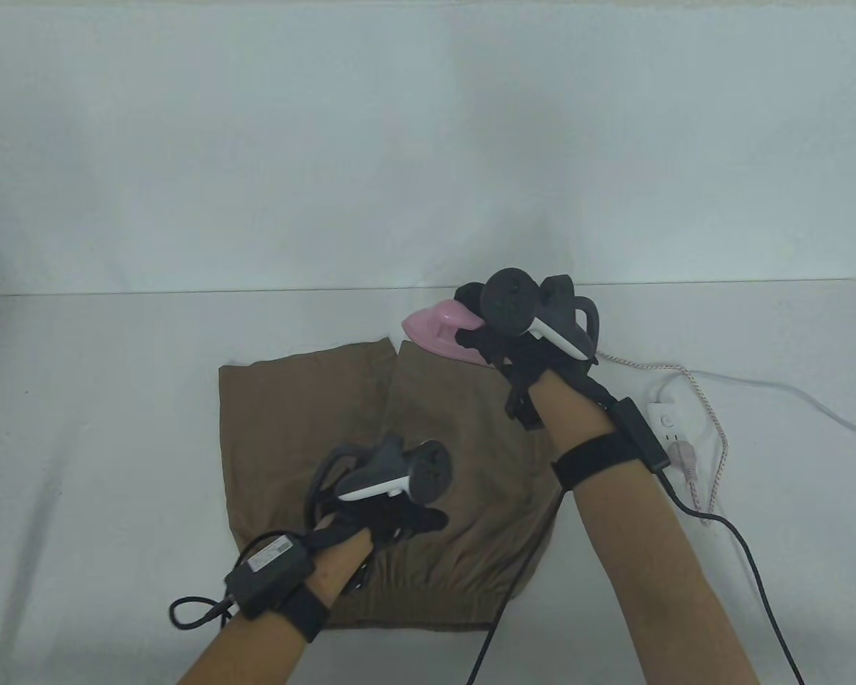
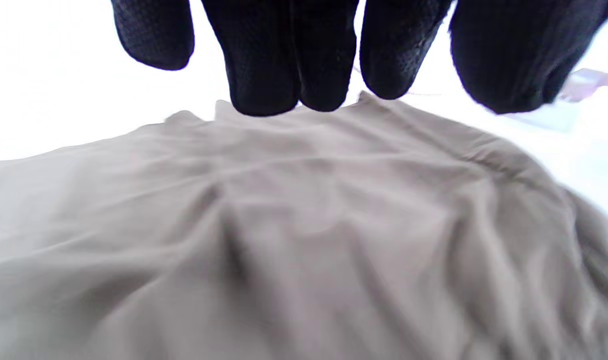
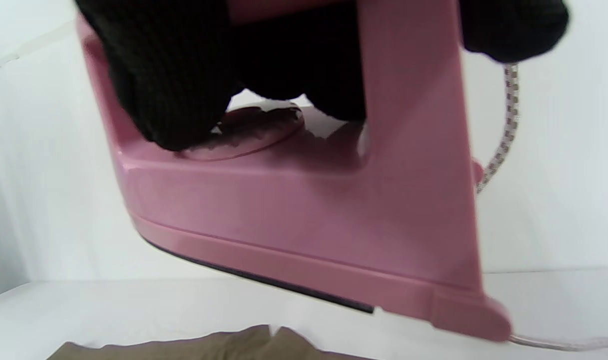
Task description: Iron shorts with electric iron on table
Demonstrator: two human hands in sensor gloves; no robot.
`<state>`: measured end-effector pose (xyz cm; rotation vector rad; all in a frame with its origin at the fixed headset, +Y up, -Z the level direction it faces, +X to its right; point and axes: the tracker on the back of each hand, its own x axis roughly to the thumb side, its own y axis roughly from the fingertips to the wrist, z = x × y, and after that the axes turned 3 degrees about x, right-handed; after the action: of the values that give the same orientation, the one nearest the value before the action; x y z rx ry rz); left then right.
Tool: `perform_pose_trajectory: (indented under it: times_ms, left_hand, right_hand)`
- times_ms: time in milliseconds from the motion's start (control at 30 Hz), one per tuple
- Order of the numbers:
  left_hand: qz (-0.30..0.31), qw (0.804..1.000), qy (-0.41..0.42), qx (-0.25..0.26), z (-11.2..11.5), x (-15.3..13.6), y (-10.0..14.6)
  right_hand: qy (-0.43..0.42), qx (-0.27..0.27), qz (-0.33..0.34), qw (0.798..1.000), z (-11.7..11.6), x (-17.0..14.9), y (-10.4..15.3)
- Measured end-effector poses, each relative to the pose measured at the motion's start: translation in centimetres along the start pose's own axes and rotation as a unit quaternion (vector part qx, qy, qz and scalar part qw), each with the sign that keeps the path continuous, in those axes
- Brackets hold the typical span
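Observation:
Brown shorts [image 1: 307,421] lie flat on the white table, legs pointing away from me. My right hand [image 1: 513,335] grips the handle of a pink electric iron [image 1: 439,330] at the far hem of the right leg. In the right wrist view the iron [image 3: 308,215] is tilted and lifted off the table, my gloved fingers [image 3: 169,75] wrapped round its handle, with the shorts [image 3: 209,347] below. My left hand [image 1: 414,517] is open over the shorts near the waistband. In the left wrist view its fingertips [image 2: 264,75] hang spread just above the creased fabric [image 2: 304,225].
A white power strip [image 1: 667,421] lies right of the shorts with the iron's plug [image 1: 685,457] in it. The iron's woven cord [image 1: 713,421] loops beside it. Black glove cables [image 1: 749,564] trail off the front edge. A white backdrop stands behind the table.

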<state>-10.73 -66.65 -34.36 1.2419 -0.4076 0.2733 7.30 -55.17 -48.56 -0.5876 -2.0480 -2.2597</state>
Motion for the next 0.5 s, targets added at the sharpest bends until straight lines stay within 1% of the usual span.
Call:
perform_pose_trajectory:
  times_ms: [100, 133, 167, 200, 233, 267, 333, 367, 400, 433, 467, 500]
  left_hand:
    - [-0.034, 0.999, -0.013, -0.023, 2.6, -3.6, 3.7]
    - [-0.043, 0.998, -0.018, -0.037, 3.5, -4.4, 4.3]
    - [-0.059, 0.996, -0.033, -0.064, 4.8, -5.5, 5.0]
    - [-0.064, 0.994, -0.040, -0.078, 5.5, -6.0, 5.4]
    - [-0.067, 0.993, -0.038, -0.089, 6.6, -6.6, 5.7]
    - [-0.067, 0.992, -0.032, -0.101, 7.3, -6.9, 5.9]
    - [-0.071, 0.990, -0.003, -0.122, 9.2, -7.5, 6.1]
    - [-0.069, 0.989, 0.001, -0.131, 9.9, -7.5, 6.0]
    - [-0.073, 0.988, -0.004, -0.137, 10.3, -7.7, 5.9]
    - [-0.072, 0.990, 0.004, -0.123, 10.2, -7.8, 5.8]
    - [-0.072, 0.990, 0.006, -0.125, 10.2, -7.8, 5.7]
    - [-0.072, 0.989, 0.001, -0.132, 10.3, -7.7, 5.6]
  right_hand:
    - [0.009, 0.011, 0.019, 1.000, -1.8, 2.6, -1.6]
    - [0.010, 0.015, 0.023, 1.000, -2.4, 3.3, -2.0]
    - [0.012, 0.024, 0.030, 0.999, -3.5, 4.5, -2.9]
    - [0.013, 0.030, 0.033, 0.999, -4.2, 5.2, -3.3]
    - [0.013, 0.039, 0.037, 0.998, -5.3, 6.4, -4.0]
    - [0.011, 0.045, 0.040, 0.998, -6.0, 7.1, -4.5]
    - [-0.003, 0.060, 0.044, 0.997, -8.4, 9.2, -5.7]
    - [-0.004, 0.064, 0.046, 0.997, -9.0, 9.7, -6.0]
    - [-0.004, 0.072, 0.048, 0.996, -10.3, 10.9, -6.6]
    - [-0.001, 0.079, 0.052, 0.996, -11.5, 12.0, -7.1]
    - [0.001, 0.082, 0.054, 0.995, -11.9, 12.4, -7.2]
    - [0.009, 0.086, 0.061, 0.994, -13.0, 13.5, -7.7]
